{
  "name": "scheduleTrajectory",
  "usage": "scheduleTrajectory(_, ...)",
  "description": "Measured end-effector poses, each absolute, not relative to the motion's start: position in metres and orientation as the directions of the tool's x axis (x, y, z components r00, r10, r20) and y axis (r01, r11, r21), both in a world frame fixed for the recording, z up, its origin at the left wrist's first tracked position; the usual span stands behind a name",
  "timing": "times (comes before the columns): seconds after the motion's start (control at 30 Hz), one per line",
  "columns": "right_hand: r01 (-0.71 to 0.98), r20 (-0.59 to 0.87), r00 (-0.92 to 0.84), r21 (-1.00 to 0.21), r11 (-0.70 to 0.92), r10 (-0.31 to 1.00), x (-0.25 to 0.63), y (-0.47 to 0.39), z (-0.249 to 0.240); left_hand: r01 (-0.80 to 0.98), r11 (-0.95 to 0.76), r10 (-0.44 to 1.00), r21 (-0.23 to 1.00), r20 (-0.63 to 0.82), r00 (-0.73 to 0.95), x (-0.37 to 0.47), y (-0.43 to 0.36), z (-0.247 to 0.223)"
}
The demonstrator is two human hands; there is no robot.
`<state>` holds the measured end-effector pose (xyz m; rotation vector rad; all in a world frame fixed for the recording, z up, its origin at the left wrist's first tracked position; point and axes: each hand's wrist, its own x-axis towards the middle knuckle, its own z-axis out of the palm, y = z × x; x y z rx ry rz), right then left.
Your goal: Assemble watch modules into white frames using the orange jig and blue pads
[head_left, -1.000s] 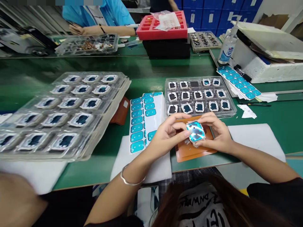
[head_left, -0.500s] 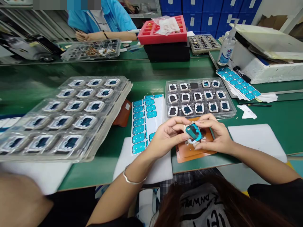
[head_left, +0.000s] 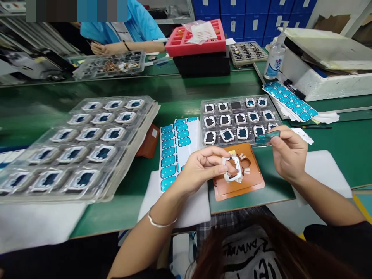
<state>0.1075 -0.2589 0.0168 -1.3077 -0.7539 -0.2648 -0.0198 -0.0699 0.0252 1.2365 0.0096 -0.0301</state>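
Pinched in the fingers of my left hand (head_left: 200,168) is a white rounded-square frame (head_left: 239,170) with an open middle. It is tilted above an orange plate (head_left: 232,192) that has a round hole and small pale tabs. My right hand (head_left: 290,155) is out to the right, gripping a curled teal film (head_left: 269,136) between thumb and fingers. The film is apart from the frame and overlaps the near right corner of a clear tray (head_left: 236,105) of similar frames. Left of my left hand lie sheets of teal stickers (head_left: 188,151).
A large stacked clear tray (head_left: 132,141) of frames takes up the left. White foam sheets (head_left: 325,166) lie near the front edge. Behind stand a red tray (head_left: 188,48) on a black box, a pump bottle (head_left: 274,62) and a foam box (head_left: 334,85). A co-worker's arm (head_left: 113,48) rests across the bench.
The teal film has come off the frame and moved right and up in my right hand. My left hand keeps the frame, whose middle now shows open.
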Motion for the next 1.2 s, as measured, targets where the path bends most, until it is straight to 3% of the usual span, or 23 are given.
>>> scheduleTrajectory(0.13, 0.498, 0.569, 0.784, -0.816, 0.294, 0.248, 0.111, -0.261, 0.014, -0.039, 0.274, -0.001, 0.961, 0.04, 0.999, -0.018, -0.065, 0.021)
scheduleTrajectory(0.27, 0.536, 0.66, 0.588, -0.751, 0.385, 0.467, 0.103, -0.265, 0.017, -0.313, -0.086, 0.059, 0.946, 0.318, 0.946, -0.016, -0.063, 0.024)
scheduleTrajectory(0.37, 0.634, 0.719, 0.317, -0.645, 0.426, 0.618, 0.095, -0.267, 0.02, -0.497, -0.435, -0.027, 0.751, 0.541, 0.841, -0.023, -0.07, 0.031)
scheduleTrajectory(0.43, 0.676, 0.718, 0.212, -0.598, 0.431, 0.663, 0.092, -0.268, 0.02, -0.521, -0.636, -0.068, 0.569, 0.632, 0.772, -0.035, -0.08, 0.034)
scheduleTrajectory(0.5, 0.681, 0.701, 0.125, -0.575, 0.453, 0.702, 0.09, -0.269, 0.02, -0.46, -0.8, -0.061, 0.385, 0.711, 0.701, -0.052, -0.092, 0.032)
scheduleTrajectory(0.57, 0.681, 0.677, 0.021, -0.548, 0.485, 0.736, 0.089, -0.271, 0.019, -0.367, -0.888, -0.019, 0.276, 0.776, 0.631, -0.076, -0.101, 0.023)
scheduleTrajectory(0.67, 0.699, 0.67, -0.055, -0.504, 0.508, 0.74, 0.092, -0.277, 0.02, -0.192, -0.944, 0.124, 0.267, 0.831, 0.542, -0.131, -0.107, -0.011)
scheduleTrajectory(0.73, 0.729, 0.709, -0.005, -0.48, 0.488, 0.706, 0.099, -0.28, 0.024, 0.044, -0.967, 0.241, 0.25, 0.849, 0.47, -0.181, -0.108, -0.05)
scheduleTrajectory(0.83, 0.786, 0.693, 0.061, -0.477, 0.394, 0.718, 0.11, -0.273, 0.037, 0.474, -0.821, 0.533, 0.317, 0.722, 0.441, -0.262, -0.11, -0.128)
scheduleTrajectory(0.9, 0.818, 0.617, 0.028, -0.467, 0.337, 0.787, 0.115, -0.256, 0.049, 0.733, -0.549, 0.821, 0.402, 0.423, 0.383, -0.305, -0.113, -0.179)
scheduleTrajectory(0.93, 0.833, 0.572, -0.003, -0.453, 0.319, 0.82, 0.117, -0.244, 0.056, 0.783, -0.47, 0.874, 0.407, 0.343, 0.346, -0.32, -0.116, -0.201)
scheduleTrajectory(1.03, 0.887, 0.429, -0.093, -0.374, 0.27, 0.898, 0.115, -0.196, 0.075, 0.87, -0.306, 0.95, 0.387, 0.181, 0.254, -0.343, -0.129, -0.244)
scheduleTrajectory(1.13, 0.981, -0.002, -0.025, -0.191, 0.024, 1.0, 0.108, -0.141, 0.08, 0.918, -0.195, 0.976, 0.345, -0.028, 0.218, -0.349, -0.148, -0.253)
scheduleTrajectory(1.2, 0.987, -0.151, 0.018, -0.157, -0.042, 0.988, 0.102, -0.11, 0.075, 0.927, -0.175, 0.955, 0.331, -0.172, 0.241, -0.356, -0.161, -0.247)
